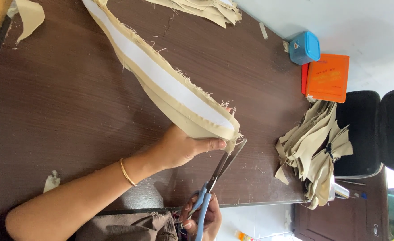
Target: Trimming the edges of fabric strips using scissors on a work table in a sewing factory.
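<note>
At the far left edge, a beige fabric scrap point(31, 15) lies on the dark brown wooden table point(63, 98), and a smaller pale scrap point(51, 181) sits near the table's near edge. A forearm with a thin gold bangle point(127, 172) reaches in from the lower left. Its left hand point(183, 146) is closed on the end of a long beige fabric strip point(170, 85) with a white band running down its middle and frayed edges; the thumb lies along the strip's underside, and the strip stretches away up and to the left across the table.

Just right of that grip, blue-handled scissors point(217, 176) point up toward the strip's end, blades parted, tips just beside the frayed edge. The right hand point(204, 216) is wrapped through the handles at the bottom of the view, below the table edge.

At the top, more beige cut pieces point(206, 9) lie piled. Further right, a heap of beige strips point(315, 151) hangs over the table's right edge, partly against a black chair point(375, 129). Above it lie an orange booklet point(328, 76) and a small blue lidded box point(304, 47).
</note>
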